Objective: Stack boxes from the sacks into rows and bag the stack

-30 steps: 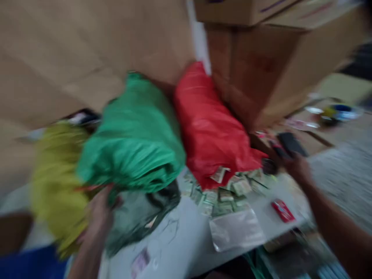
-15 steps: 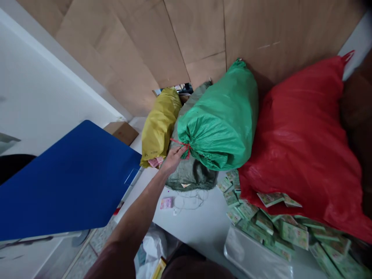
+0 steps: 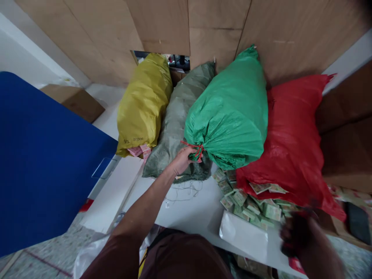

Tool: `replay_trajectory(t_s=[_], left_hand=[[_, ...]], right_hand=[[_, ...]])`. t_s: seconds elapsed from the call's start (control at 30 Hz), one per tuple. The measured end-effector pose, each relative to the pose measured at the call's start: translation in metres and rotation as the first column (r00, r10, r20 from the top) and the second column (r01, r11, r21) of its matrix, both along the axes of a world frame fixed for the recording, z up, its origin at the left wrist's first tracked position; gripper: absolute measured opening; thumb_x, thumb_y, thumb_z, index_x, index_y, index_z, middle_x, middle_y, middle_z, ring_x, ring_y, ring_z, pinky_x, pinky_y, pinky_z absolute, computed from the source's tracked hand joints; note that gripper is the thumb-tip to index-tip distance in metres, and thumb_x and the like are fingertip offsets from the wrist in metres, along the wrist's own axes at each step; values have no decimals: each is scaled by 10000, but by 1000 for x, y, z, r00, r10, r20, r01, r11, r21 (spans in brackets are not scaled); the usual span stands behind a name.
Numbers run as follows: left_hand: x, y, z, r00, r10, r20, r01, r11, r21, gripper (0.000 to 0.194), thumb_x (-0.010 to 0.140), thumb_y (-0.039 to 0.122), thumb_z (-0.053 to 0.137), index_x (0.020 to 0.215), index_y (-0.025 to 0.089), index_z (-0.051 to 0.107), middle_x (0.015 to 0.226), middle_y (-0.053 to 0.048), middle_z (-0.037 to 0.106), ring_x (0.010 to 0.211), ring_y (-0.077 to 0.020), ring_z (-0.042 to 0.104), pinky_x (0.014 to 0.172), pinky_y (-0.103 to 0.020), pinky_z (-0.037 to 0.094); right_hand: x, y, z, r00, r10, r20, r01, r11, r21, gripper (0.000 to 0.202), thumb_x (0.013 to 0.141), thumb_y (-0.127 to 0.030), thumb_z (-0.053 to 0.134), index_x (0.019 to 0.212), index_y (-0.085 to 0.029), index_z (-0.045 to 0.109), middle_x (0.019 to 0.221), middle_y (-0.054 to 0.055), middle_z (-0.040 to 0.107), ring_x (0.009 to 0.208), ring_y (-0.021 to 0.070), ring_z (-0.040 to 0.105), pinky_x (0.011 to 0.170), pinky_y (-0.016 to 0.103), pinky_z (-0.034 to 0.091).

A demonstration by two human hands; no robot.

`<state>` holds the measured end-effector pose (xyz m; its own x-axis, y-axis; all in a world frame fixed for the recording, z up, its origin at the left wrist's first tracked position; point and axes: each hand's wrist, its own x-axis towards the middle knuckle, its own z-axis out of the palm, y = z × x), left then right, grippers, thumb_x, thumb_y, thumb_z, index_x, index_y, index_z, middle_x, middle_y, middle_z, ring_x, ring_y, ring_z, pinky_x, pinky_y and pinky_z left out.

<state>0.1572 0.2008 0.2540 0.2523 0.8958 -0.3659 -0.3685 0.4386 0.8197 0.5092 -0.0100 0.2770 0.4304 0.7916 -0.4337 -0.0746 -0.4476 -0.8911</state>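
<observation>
4 sacks in row on white table (image 3: 200,209): 1 yellow sack (image 3: 145,104), 1 grey sack (image 3: 181,116), 1 green sack (image 3: 229,112), 1 red sack (image 3: 293,143). Green sack is 3rd from L, btwn grey & red, bulging, overlapping both, neck tied w/ 1 red string (image 3: 200,148). L hand (image 3: 182,159) pinches tied neck, fingers closed on it. R hand (image 3: 314,238) at lower R, nr red sack's open end, fingers curled round 1 dark item (image 3: 299,232); blurry, item type unclear. Many green bundles (image 3: 271,211) at red sack's mouth, approx. count n/a; 1 clear plastic sheet (image 3: 244,234) just beside. Few pink bundles (image 3: 139,150) poke out of yellow sack. Also 1 blue board (image 3: 46,162) & 1 cardboard box (image 3: 75,102), far L
</observation>
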Motion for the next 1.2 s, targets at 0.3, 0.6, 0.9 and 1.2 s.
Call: replay_trajectory(t_s=[0.3, 0.6, 0.9, 1.2], left_hand=[[-1, 5, 2, 992, -26, -120, 26, 1000, -2, 179, 717, 351, 661, 755, 177, 669, 683, -33, 661, 608, -169, 575, 579, -299, 497], [11, 6, -4, 977, -25, -214, 43, 996, 79, 418, 666, 518, 911, 868, 170, 800, 834, -54, 751, 728, -173, 619, 653, -281, 453], [13, 0, -17, 998, -10, -56, 14, 996, 86, 424, 698, 540, 851, 876, 161, 784, 868, -55, 769, 780, -204, 668, 688, -295, 509], [13, -2, -12, 999, -19, -50, 23, 996, 90, 340, 739, 485, 767, 815, 154, 770, 800, -64, 764, 713, -206, 658, 700, -307, 524]], right_hand=[[-166, 110, 14, 923, 346, -170, -302, 922, 242, 471, 897, -687, 683, 993, -234, 594, 772, 0, 704, 527, 156, 620, 482, 275, 513], [-191, 106, -22, 943, 257, -213, -221, 958, 180, 474, 852, -672, 702, 1002, -237, 591, 763, -10, 699, 536, 169, 643, 480, 287, 544], [-196, 112, -30, 939, 254, -231, -221, 962, 160, 477, 869, -696, 675, 1017, -253, 578, 701, -35, 671, 498, 162, 622, 466, 279, 536], [-209, 119, -35, 950, 250, -185, -211, 955, 208, 471, 885, -695, 659, 971, -239, 573, 708, -34, 669, 501, 159, 645, 462, 267, 529]])
